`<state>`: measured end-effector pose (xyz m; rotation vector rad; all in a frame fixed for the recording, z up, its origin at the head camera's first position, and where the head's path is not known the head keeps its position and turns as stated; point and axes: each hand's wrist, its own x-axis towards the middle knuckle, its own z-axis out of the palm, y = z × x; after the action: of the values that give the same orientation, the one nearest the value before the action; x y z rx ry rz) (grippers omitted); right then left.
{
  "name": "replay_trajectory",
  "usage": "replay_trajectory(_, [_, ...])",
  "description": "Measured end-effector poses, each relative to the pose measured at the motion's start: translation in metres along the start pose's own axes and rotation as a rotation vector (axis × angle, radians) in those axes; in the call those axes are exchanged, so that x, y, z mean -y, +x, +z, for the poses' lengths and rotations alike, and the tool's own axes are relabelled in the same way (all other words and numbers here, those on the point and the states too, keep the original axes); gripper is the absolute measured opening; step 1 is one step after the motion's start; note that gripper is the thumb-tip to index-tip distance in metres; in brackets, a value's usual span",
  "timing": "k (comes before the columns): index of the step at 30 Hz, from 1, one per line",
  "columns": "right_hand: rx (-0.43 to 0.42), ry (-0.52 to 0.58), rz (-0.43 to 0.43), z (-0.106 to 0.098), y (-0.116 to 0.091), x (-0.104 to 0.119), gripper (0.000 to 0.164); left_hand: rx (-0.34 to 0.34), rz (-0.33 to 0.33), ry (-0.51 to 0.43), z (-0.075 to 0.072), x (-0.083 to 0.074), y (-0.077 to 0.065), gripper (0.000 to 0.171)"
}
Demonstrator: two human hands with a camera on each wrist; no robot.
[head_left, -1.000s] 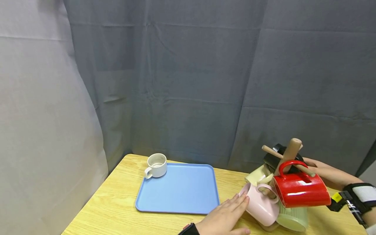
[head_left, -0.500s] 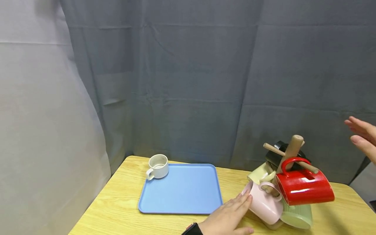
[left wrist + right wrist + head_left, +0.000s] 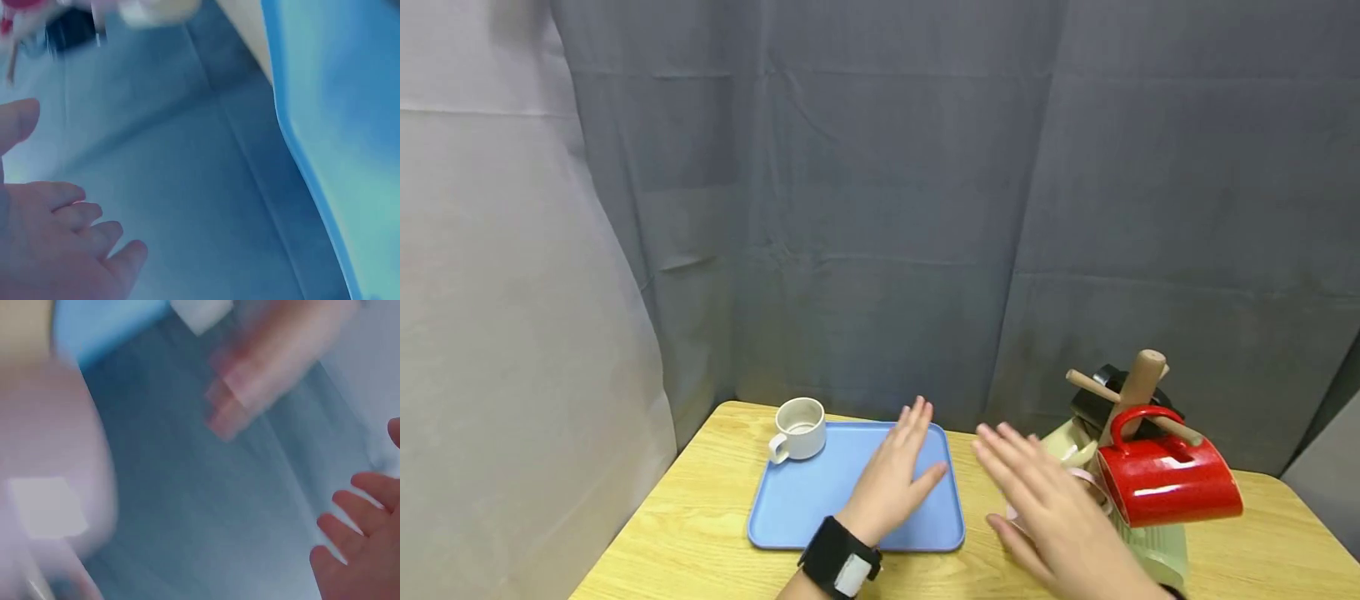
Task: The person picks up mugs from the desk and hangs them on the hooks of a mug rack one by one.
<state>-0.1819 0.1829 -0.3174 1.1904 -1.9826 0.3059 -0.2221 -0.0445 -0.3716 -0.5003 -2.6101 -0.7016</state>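
My left hand (image 3: 887, 479), fingers straight, overlaps the blue tray (image 3: 782, 517) in the head view and holds nothing. The right hand (image 3: 1063, 521) is spread in front of the mug rack and likewise holds nothing. Behind it, mostly hidden, is a pink mug (image 3: 50, 437), seen large and blurred in the right wrist view. The wooden mug tree (image 3: 1141, 383) also carries a red mug (image 3: 1172, 492), a black mug (image 3: 1088, 408), a cream mug (image 3: 1067, 447) and a ribbed pale green mug (image 3: 1161, 546). An off-white cup (image 3: 806, 439) stands upright at the tray's back left corner.
The wooden table (image 3: 692, 500) ends at a slanting left edge. A grey curtain (image 3: 880, 250) hangs behind it, with a paler cloth (image 3: 520, 333) along the left side. Bare pegs of the rack stick out to its left and right.
My left hand has left the pink mug and moved left and up over the tray. The right hand has let go of the rack, swung out right, then come back in front of the pink mug.
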Motion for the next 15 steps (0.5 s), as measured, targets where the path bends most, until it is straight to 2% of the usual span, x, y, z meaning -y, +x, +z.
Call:
replay_trajectory(3, [0.11,-0.037,-0.054,0.052,-0.016,0.01,0.055,-0.088,-0.087,-0.022,-0.017,0.028,0.002,0.073])
replay_trajectory(6, [0.284,-0.015,-0.037,0.088,-0.03,0.018,0.062,-0.184,-0.201,-0.069,-0.035,0.059,0.002,0.072])
replay_trajectory(9, [0.471,0.075,0.071,0.107,-0.038,0.02,0.068,-0.26,-0.324,-0.069,-0.053,0.09,-0.001,0.073])
replay_trajectory(11, [0.558,0.137,0.151,0.114,-0.04,0.02,0.069,-0.284,-0.406,-0.046,-0.061,0.108,-0.004,0.073])
replay_trajectory(15, [0.625,0.211,0.245,0.123,-0.043,0.019,0.07,-0.279,-0.511,0.013,-0.065,0.135,-0.012,0.076])
